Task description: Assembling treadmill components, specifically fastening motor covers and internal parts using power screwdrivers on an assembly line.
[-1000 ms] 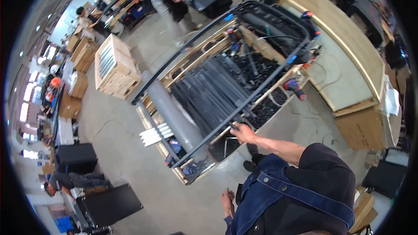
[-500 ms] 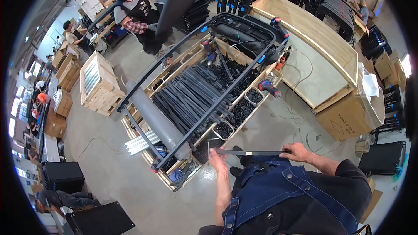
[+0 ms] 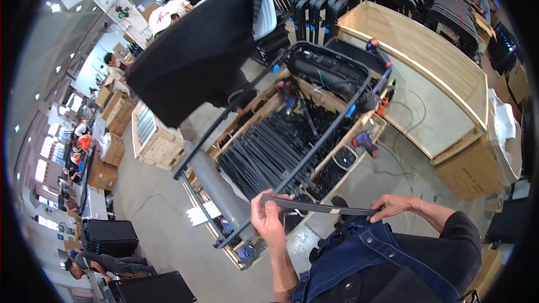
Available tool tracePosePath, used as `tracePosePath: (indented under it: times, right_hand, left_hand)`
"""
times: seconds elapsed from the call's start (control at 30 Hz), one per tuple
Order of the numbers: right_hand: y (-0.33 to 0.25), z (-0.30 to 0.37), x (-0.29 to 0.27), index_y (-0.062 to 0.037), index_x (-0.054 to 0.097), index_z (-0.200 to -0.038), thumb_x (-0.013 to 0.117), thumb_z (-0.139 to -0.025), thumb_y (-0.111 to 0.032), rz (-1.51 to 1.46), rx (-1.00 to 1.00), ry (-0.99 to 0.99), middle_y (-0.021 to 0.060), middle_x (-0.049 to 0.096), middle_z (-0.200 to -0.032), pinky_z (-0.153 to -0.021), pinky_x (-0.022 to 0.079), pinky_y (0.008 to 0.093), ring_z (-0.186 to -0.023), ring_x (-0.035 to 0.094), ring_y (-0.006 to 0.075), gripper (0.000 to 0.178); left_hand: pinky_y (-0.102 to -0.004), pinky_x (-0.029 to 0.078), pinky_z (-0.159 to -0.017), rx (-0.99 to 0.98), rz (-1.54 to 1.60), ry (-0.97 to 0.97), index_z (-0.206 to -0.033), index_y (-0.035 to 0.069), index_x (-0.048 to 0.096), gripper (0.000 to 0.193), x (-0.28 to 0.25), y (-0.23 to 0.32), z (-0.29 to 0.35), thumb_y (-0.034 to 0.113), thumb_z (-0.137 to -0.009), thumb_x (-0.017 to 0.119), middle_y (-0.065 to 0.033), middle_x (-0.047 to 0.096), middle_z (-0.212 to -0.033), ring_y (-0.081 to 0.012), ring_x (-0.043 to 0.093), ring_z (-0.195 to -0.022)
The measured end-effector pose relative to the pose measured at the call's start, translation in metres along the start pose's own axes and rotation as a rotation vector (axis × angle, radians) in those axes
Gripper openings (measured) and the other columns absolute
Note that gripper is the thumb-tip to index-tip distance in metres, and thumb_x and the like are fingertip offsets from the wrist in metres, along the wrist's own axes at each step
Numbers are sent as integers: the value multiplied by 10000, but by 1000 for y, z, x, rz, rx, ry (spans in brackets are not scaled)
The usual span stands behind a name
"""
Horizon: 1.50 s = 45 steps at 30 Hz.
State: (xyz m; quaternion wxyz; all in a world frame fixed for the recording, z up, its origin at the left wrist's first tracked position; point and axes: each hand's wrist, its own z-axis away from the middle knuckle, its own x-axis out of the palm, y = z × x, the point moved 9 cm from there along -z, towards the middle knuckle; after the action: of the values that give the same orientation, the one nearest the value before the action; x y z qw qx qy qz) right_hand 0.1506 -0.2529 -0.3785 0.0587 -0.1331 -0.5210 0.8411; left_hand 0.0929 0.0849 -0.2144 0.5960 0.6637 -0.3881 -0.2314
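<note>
A flat dark metal bar (image 3: 309, 206) with a small pale mark stretches level between my two hands in front of my waist. The fingers and thumb of my left hand (image 3: 268, 221) are closed on its left end. At the other end my right hand (image 3: 391, 206) pinches it. Just beyond the bar, a black tubular frame (image 3: 320, 139) rests over a wooden parts crate, with a grey padded roll (image 3: 216, 182) across its near left part. Inside the crate lies a stack of dark bars (image 3: 264, 154), partly hidden by the frame's rail.
A co-worker (image 3: 163, 18) lifts a large black panel (image 3: 193, 53) over the frame's far left side. A cordless driver (image 3: 366, 143) lies at the crate's right edge, near cables. A long wooden box (image 3: 418, 39) and a cardboard box (image 3: 469, 171) stand to the right.
My left hand has risen with its end of the bar, coming nearer the frame's rail. The co-worker's panel has swung forward and now hides most of that person. My view has shifted.
</note>
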Motion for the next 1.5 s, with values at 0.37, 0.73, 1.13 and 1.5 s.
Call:
tracePosePath:
  times: [0.37,0.73,1.13,1.5]
  right_hand:
    - [-53,-28,-100,-34,696,-1162,712,-963,-278,-266,90,-131,-15,596,-733,-610,455,272,-666,551,68,315]
    - [-135,-221,-135,-88,347,-1530,453,-1046,-213,144,-368,405,145,608,-718,-671,507,434,-655,616,275,511]
    - [-148,-365,-89,-145,371,-1511,460,-1035,-262,85,-161,454,286,692,-1019,-868,492,553,-996,652,476,498]
    - [-125,-389,-51,-118,185,-1580,444,-1068,-171,-389,-212,169,73,607,-676,-569,519,335,-560,602,171,576]
  left_hand:
    - [-258,546,-655,-87,-75,63,-1389,-32,474,492,49,-22,-120,266,-1024,618,-120,707,-940,-134,664,-744]
    - [-406,577,-856,-259,-14,122,-1462,-2,336,743,12,-86,-148,509,-989,596,-220,588,-1295,-291,652,-1074]
    - [-471,501,-986,-294,433,523,-1278,-86,474,797,-95,-46,-208,607,-914,619,-247,577,-1285,-365,594,-1178]
    - [-443,591,-886,-329,568,435,-1204,-38,549,352,-88,-53,-188,223,-974,597,-196,635,-1129,-339,671,-1001]
